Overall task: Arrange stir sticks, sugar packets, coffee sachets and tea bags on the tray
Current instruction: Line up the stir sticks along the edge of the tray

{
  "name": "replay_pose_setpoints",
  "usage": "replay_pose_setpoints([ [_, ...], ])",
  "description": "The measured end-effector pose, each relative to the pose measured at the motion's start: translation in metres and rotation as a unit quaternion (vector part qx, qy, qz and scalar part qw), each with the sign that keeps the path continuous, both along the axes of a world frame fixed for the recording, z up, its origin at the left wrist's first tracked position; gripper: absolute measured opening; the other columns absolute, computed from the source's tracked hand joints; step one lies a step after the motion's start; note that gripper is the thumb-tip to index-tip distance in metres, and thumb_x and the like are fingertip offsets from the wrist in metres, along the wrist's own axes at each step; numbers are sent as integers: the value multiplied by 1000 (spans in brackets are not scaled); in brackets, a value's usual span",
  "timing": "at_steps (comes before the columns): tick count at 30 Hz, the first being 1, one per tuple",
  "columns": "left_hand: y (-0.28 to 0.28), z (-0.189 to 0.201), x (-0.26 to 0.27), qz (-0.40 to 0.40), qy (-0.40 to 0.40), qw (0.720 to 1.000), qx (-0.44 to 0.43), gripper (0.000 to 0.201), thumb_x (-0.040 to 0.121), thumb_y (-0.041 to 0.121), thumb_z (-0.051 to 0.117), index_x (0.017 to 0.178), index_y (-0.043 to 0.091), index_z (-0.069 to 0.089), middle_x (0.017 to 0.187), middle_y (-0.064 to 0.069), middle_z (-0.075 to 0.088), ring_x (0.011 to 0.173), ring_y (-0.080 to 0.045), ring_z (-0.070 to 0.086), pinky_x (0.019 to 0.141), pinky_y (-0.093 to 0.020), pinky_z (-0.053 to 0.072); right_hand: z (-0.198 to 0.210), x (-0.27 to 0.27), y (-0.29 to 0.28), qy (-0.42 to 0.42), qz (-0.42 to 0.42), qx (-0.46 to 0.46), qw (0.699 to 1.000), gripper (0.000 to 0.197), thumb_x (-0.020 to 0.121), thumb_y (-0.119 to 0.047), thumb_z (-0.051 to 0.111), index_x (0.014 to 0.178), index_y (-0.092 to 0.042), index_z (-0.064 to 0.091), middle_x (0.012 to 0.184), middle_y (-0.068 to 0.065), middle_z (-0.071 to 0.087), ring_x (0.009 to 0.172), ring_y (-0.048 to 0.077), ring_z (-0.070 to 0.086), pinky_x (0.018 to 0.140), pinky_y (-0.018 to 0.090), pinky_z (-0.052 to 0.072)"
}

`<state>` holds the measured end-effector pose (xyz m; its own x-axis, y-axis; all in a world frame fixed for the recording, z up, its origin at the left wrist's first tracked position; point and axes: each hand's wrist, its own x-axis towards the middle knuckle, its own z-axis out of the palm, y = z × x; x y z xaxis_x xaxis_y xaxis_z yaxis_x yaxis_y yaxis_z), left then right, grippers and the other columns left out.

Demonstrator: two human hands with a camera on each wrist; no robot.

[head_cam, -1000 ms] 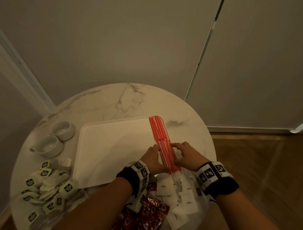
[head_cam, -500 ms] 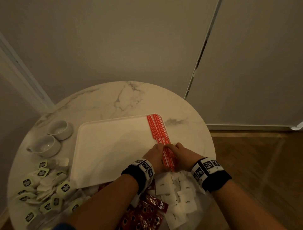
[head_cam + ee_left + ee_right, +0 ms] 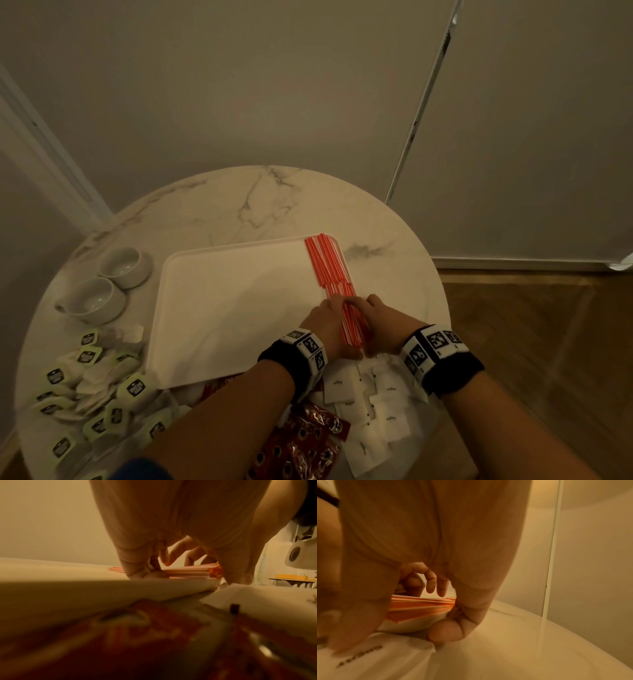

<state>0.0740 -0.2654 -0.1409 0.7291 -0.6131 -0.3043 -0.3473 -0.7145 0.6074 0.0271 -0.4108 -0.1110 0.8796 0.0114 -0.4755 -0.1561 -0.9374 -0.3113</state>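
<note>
A bundle of red-and-white stir sticks (image 3: 329, 263) lies along the right edge of the white tray (image 3: 222, 308). My left hand (image 3: 327, 318) and right hand (image 3: 378, 317) flank its near end, fingers curled over the sticks and squeezing them together. The left wrist view shows the sticks (image 3: 188, 572) on the tray rim (image 3: 102, 588) beneath my curled fingers (image 3: 164, 557). Seen from the right wrist, the sticks (image 3: 423, 605) fan out under bent fingers (image 3: 436, 585). Tea bags (image 3: 96, 394), red coffee sachets (image 3: 308, 442) and white sugar packets (image 3: 383, 401) lie on the table in front of the tray.
A round marble table (image 3: 239, 205) holds everything. Two white bowls (image 3: 123, 265) (image 3: 96, 298) stand left of the tray. The walls are close behind the table, and wooden floor (image 3: 531, 342) shows to the right. Most of the tray's surface is bare.
Both hands have closed in on the near end of the stir sticks from either side, gathering the spread bundle tighter. The sticks stay at the tray's right edge.
</note>
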Motion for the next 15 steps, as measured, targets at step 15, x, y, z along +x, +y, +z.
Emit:
replay_pose_setpoints([
  [15, -1, 6, 6, 33, 65, 997, -10, 118, 49, 35, 91, 139, 23, 15, 129, -3, 50, 115, -21, 53, 95, -38, 49, 3, 5, -2, -3, -1, 0, 1000, 111, 68, -15, 83, 151, -25, 10, 137, 6, 38, 118, 26, 53, 98, 38, 48],
])
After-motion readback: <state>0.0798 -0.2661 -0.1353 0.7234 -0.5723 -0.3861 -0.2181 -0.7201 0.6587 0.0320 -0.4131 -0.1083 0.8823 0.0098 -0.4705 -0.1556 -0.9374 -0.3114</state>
